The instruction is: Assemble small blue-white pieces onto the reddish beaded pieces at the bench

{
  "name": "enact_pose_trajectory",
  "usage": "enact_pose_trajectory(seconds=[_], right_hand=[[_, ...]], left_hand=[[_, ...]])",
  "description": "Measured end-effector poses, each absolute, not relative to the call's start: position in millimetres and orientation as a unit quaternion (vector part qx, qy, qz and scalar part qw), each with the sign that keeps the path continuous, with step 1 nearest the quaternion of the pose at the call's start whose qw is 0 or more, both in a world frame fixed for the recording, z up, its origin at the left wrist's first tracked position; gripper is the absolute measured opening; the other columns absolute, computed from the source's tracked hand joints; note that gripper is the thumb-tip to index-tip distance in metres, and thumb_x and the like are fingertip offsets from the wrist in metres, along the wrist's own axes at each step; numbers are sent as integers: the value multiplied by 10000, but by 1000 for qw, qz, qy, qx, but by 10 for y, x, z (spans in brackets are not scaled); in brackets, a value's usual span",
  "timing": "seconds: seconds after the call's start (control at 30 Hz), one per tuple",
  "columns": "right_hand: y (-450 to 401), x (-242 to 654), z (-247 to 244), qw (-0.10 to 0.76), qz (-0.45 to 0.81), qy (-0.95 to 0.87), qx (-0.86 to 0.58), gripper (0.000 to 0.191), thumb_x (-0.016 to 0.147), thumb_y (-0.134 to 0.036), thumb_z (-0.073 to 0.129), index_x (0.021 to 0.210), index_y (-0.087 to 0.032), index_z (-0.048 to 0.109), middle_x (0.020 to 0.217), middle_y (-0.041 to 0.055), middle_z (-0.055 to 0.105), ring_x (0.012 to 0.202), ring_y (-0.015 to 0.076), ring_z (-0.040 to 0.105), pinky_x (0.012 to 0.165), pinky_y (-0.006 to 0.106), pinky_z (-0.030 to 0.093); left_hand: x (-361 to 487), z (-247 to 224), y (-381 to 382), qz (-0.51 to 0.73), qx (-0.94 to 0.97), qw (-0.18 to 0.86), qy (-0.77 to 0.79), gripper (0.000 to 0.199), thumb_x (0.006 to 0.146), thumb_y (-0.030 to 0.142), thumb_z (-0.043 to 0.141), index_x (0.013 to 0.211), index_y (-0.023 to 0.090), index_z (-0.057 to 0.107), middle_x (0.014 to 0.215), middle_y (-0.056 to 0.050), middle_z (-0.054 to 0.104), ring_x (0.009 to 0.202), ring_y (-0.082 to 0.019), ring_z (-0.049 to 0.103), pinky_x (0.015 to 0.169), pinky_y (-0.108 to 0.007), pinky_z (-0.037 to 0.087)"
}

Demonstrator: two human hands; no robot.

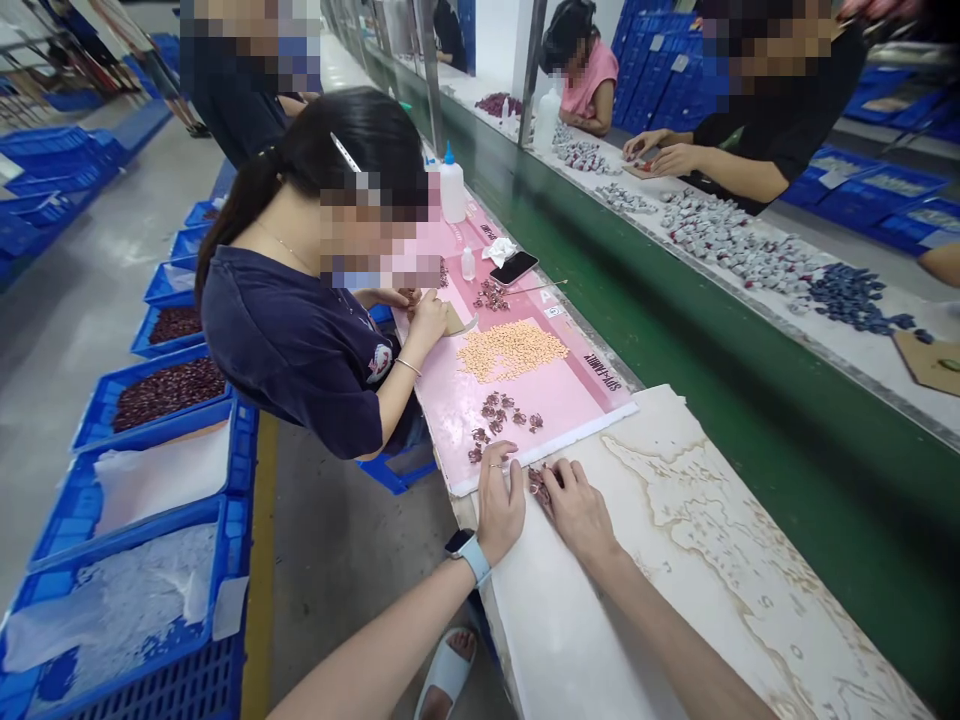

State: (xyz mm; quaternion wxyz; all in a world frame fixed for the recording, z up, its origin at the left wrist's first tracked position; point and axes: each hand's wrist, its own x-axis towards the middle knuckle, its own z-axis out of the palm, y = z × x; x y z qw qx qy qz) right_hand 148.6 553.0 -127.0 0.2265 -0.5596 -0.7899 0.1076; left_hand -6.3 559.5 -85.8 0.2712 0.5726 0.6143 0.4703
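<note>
My left hand (501, 505), with a ring and a light blue watch at the wrist, rests at the near edge of the pink mat (450, 440). Its fingers are apart, the tips beside small brown pieces (495, 412) scattered on the mat. On the white table surface (540, 610), my right hand (577, 505) has its fingers bent over a small brown cluster (538, 485) just past the mat's edge. The fingertips are on the cluster. A pile of small tan pieces (514, 350) lies farther up the mat.
A co-worker in a navy shirt (292, 340) sits at the left, hands over the mat. A phone (514, 267) and a white bottle (452, 188) stand beyond. Blue crates (247, 500) line the floor at left. A green belt (675, 370) runs along the right, with people behind it.
</note>
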Motion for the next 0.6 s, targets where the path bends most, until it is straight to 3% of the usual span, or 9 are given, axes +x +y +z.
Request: enact_pose_trajectory(seconds=[0.13, 0.3, 0.43, 0.6], right_hand=[[5251, 1630, -1265, 311, 172, -693, -628, 296, 1040, -402, 680, 1244, -187, 680, 1219, 76, 708, 1004, 194, 709, 846, 388, 636], [4879, 1804, -1171, 437, 242, -462, -733, 344, 1042, -431, 674, 1272, -176, 667, 1214, 76, 711, 1004, 200, 716, 865, 408, 632], [4469, 1885, -998, 505, 295, -249, -772, 354, 1056, -470, 643, 1229, -162, 669, 1104, 54, 718, 898, 171, 713, 783, 358, 627], [3845, 1846, -748, 549, 363, -92, -747, 380, 1069, -520, 608, 1164, -158, 672, 921, 6, 686, 685, 107, 640, 607, 259, 565]], left_hand=[[-34, -810, 5789, 421, 624, 233, 616, 307, 1077, 389, 540, 1219, 136, 640, 1200, -90, 673, 1162, -215, 658, 1089, -462, 564], [-40, -772, 6274, 297, 728, 204, 584, 349, 1009, 368, 673, 1292, 162, 661, 1406, -115, 627, 1380, -284, 559, 1234, -575, 448], [-50, -763, 6453, 224, 783, 221, 537, 268, 1022, 384, 653, 1128, 142, 699, 1216, -89, 694, 1263, -241, 623, 1180, -512, 499], [48, -744, 6237, 189, 817, 279, 468, 283, 1035, 393, 639, 1136, 137, 704, 1149, -80, 713, 1190, -219, 663, 1111, -469, 559]])
